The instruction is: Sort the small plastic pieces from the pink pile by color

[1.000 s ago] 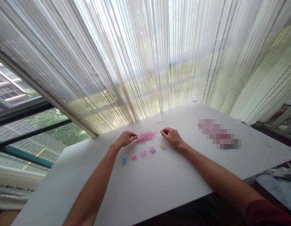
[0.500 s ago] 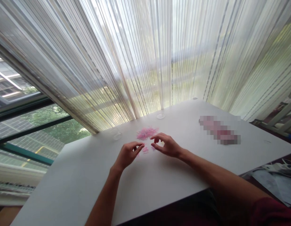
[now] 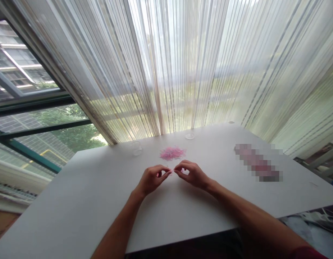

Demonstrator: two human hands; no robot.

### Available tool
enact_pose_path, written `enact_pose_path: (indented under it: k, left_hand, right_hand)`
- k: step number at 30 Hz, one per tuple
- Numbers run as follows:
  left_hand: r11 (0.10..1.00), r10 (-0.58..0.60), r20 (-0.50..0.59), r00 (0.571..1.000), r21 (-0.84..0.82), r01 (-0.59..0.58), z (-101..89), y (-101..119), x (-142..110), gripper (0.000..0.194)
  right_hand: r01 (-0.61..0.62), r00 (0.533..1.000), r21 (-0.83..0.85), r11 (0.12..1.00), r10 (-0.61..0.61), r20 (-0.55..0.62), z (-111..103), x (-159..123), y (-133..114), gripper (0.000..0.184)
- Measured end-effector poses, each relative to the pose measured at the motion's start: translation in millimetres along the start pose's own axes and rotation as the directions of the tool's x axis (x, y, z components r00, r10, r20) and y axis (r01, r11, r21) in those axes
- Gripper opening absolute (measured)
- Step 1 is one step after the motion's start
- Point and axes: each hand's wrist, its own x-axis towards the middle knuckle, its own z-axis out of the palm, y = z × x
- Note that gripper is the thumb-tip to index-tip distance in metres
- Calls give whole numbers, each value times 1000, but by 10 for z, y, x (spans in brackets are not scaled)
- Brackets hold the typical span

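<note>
Fingers [image 3: 182, 166] partly hide a tiny pink piece [image 3: 171, 172]; the far-right row [image 3: 256, 162] is pixelated beyond recognition.

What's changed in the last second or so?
The left hand and right hand have moved inward from either side of the pink pile and now meet in front of it, fingertips at a tiny pink bit; whether they grip it is hard to tell. The row of small coloured bundles no longer shows. The pile and the clear cup stayed put.
</note>
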Motion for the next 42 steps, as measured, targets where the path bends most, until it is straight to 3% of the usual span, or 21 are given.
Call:
enact_pose_path:
  k: [13,25,42]
  left_hand:
    - [999,14,5,1000,29,-14,6,31,-34,20]
    - [985,-124,-27,992,115,127,-429,-396,-74,26]
    - [985,-169,72,983,47,166,-381,-405,-84,29]
  right_hand:
    - [104,995,-111,988,-103,19,26,-5,17,8]
    - [26,999,-133,991,-31,-35,-89,5,39,12]
    - [-14,1000,-124,992,11,-28,-115,10,86,14]
